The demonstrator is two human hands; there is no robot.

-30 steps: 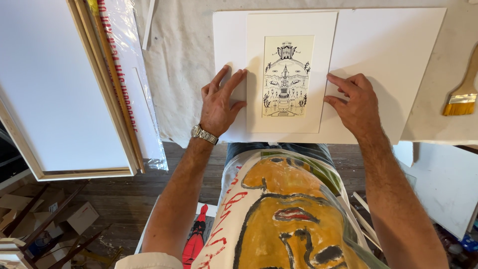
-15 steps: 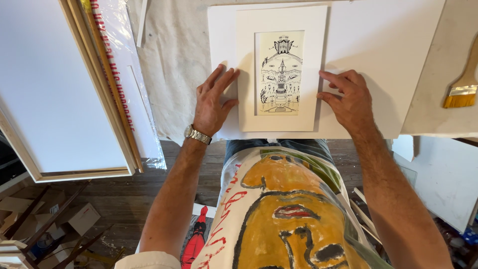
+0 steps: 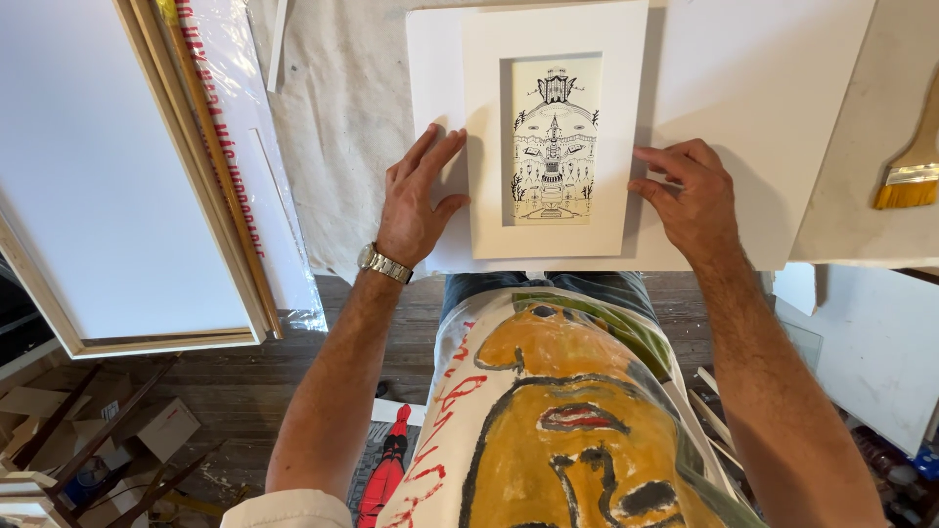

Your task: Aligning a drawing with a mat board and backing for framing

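Work surface: table draped in a pale, creased cloth point(image 3: 342, 117). A large white board point(image 3: 763, 127) lies flat on it, near edge overhanging toward the person. At far right, a brush point(image 3: 915, 166) with a wooden handle, metal ferrule and yellow bristles. Left of the table, a big white canvas point(image 3: 98, 166) in a raw wood frame, with a plastic-wrapped strip beside it. Below: dark plank floor, cluttered with wood scraps and small boxes.

Object in hand: white mat point(image 3: 558, 127), upright rectangle, resting on the board's left part. Its window shows a black ink drawing on cream paper, symmetrical and ornate.

Left hand point(image 3: 416, 200): flat, fingers spread, fingertips on the mat's left border; steel watch at wrist. Right hand point(image 3: 690, 196): fingers bent, tips touching the mat's right edge. Neither hand closes around anything; both press only.
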